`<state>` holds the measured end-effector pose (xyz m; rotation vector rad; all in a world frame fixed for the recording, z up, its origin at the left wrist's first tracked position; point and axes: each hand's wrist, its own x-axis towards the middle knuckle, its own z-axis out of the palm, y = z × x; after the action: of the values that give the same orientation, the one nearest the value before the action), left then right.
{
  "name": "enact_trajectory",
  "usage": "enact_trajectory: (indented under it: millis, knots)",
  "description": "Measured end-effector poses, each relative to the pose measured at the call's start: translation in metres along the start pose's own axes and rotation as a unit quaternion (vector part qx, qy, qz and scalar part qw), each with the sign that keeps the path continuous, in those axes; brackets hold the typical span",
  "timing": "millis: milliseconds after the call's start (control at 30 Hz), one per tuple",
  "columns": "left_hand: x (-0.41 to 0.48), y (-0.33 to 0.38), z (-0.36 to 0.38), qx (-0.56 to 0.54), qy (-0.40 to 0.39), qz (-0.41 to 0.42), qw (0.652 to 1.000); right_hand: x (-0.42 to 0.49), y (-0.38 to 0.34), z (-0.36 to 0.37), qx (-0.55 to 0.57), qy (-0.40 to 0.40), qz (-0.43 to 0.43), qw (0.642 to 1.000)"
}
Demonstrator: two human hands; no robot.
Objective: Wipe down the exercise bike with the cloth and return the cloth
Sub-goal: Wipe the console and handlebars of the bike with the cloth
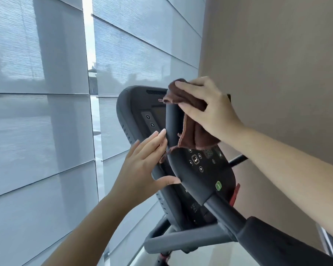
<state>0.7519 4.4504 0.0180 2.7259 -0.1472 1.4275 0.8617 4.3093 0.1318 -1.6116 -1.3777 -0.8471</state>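
Note:
The exercise bike's dark console (142, 104) rises in the middle of the view, with round buttons and a green button lower down. A curved black handlebar (172, 120) crosses in front of it. My right hand (206, 110) holds a brown cloth (192, 131) bunched over the top of that handlebar, and the cloth hangs down over the console's right side. My left hand (144, 166) touches the handlebar lower down with straight fingers and the thumb spread, holding nothing.
Grey roller blinds (40, 112) cover the windows to the left and behind the bike. A beige wall (277, 64) stands on the right. The bike's lower bar and padded grip (267, 239) run toward the bottom right.

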Motion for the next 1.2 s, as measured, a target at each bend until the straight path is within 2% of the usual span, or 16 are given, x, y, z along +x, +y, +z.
enact_trajectory:
  millis: [100, 233, 333, 400, 500, 567, 900, 1200]
  knots:
    - [-0.004, -0.014, 0.002, -0.013, -0.007, 0.017, 1.000, -0.020, -0.002, 0.006, -0.017, -0.041, 0.020, 0.999]
    - [-0.008, -0.038, 0.009, -0.009, -0.017, 0.041, 0.999, -0.076, -0.013, -0.007, -0.049, -0.204, 0.045, 0.977]
    - [-0.008, -0.056, 0.016, -0.010, -0.032, 0.050, 0.998, -0.086, -0.024, -0.015, -0.085, -0.258, 0.058, 0.961]
    - [-0.010, -0.068, 0.022, -0.022, -0.043, 0.053, 0.997, -0.076, -0.031, -0.013, -0.102, -0.219, 0.058, 0.969]
    - [-0.013, -0.083, 0.029, -0.028, -0.037, 0.053, 0.997, -0.050, -0.035, 0.004, -0.122, -0.018, 0.030, 0.992]
    - [-0.012, -0.088, 0.031, -0.026, -0.028, 0.061, 0.997, -0.033, -0.036, 0.021, -0.137, 0.061, 0.033, 0.988]
    - [0.013, -0.111, 0.054, -0.020, 0.043, 0.143, 0.989, -0.048, -0.033, 0.040, -0.189, 0.034, 0.068, 0.979]
    - [0.051, -0.125, 0.066, -0.015, 0.160, 0.237, 0.958, -0.052, -0.035, 0.062, -0.285, 0.126, 0.041, 0.949]
